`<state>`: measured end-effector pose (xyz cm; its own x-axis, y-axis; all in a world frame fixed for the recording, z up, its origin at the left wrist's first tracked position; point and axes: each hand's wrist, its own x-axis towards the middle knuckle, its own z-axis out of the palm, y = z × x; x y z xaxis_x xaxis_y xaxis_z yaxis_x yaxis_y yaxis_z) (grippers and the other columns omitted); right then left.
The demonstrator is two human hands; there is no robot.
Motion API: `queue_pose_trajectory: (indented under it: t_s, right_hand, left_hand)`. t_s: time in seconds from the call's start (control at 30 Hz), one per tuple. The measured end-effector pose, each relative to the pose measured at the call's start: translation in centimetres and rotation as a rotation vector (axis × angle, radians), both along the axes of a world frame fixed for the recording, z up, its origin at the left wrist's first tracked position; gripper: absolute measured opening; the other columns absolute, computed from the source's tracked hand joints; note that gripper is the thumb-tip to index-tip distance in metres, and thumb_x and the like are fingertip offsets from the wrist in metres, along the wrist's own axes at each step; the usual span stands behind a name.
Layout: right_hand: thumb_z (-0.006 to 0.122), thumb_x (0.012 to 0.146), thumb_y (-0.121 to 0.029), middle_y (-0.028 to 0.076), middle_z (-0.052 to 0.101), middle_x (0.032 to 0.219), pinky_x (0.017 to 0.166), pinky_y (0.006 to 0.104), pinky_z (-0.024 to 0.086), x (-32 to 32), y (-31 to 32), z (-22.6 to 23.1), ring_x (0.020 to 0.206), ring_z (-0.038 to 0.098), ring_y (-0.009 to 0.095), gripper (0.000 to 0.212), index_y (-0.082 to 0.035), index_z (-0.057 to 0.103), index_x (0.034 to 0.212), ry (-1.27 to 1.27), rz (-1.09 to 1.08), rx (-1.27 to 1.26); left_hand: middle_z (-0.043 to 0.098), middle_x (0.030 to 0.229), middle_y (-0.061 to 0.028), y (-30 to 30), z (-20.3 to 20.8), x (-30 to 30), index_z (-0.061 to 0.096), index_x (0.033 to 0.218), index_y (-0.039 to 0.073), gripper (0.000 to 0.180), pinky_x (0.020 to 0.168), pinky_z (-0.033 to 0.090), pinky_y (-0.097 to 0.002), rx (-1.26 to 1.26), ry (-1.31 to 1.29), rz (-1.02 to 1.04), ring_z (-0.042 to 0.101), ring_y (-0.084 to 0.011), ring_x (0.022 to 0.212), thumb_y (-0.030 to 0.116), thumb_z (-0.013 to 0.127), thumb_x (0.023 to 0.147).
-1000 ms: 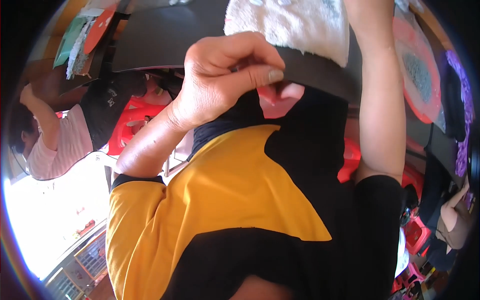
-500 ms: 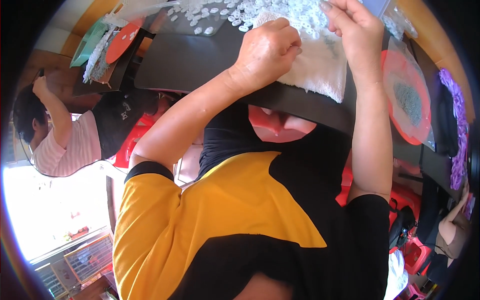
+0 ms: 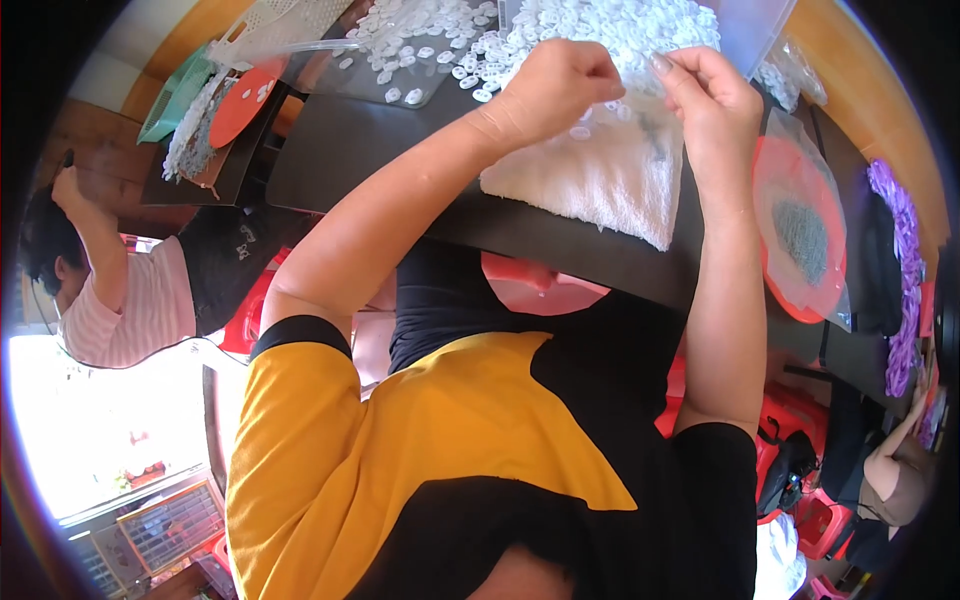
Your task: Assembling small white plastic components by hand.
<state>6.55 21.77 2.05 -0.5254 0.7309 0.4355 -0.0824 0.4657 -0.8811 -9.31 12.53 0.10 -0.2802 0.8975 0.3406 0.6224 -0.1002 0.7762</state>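
Observation:
My left hand (image 3: 562,88) is closed in a pinch over the far part of a white towel (image 3: 600,185). Whatever its fingertips grip is too small to make out. Level with it on the right, my right hand (image 3: 715,95) is pinched too, thumb against forefinger; what it holds cannot be made out either. A short gap separates the two hands. Several small white oval pieces with holes (image 3: 580,132) lie on the towel just below the left fingers. Beyond both hands spreads a large heap of similar white oval pieces (image 3: 640,30).
A red tray (image 3: 770,240) holding small grey bits in clear plastic stands at the right. Purple bundled material (image 3: 900,280) lies farther right. Left are a green basket (image 3: 180,105) and a red-orange plate (image 3: 240,105). Another person (image 3: 130,290) sits at left, another (image 3: 895,470) far right.
The view has shifted, showing more of the heap and towel. My left hand has lifted off the towel and drawn closer to the right hand. Loose oval pieces now show beneath it.

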Motion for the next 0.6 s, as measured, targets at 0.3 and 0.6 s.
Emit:
queue_pose_trajectory:
  t_s: [0.3,0.6]
  right_hand:
    - [0.065,0.085,-0.001,0.002,0.068,0.088,0.068,0.0214,0.046,-0.8,-0.5,-0.5,0.079,0.059,0.007,0.019,-0.003,0.07,0.104,-0.05,0.175,-0.006]
    - [0.068,0.085,0.0,0.0,0.069,0.086,0.063,0.0214,0.046,-1.6,-0.9,-1.2,0.077,0.06,0.006,0.012,-0.001,0.069,0.097,0.115,0.157,-0.044]
  left_hand:
    - [0.061,0.077,-0.0073,-1.1,2.6,-0.8,0.065,0.091,-0.005,0.02,0.05,0.039,-0.025,-0.109,-0.645,-0.18,0.052,-0.011,0.06,0.015,0.063,0.092]
    - [0.06,0.076,-0.0076,-0.7,1.9,-1.4,0.064,0.093,-0.005,0.019,0.048,0.038,-0.0245,-0.095,-0.859,-0.277,0.054,-0.012,0.06,0.014,0.061,0.093]
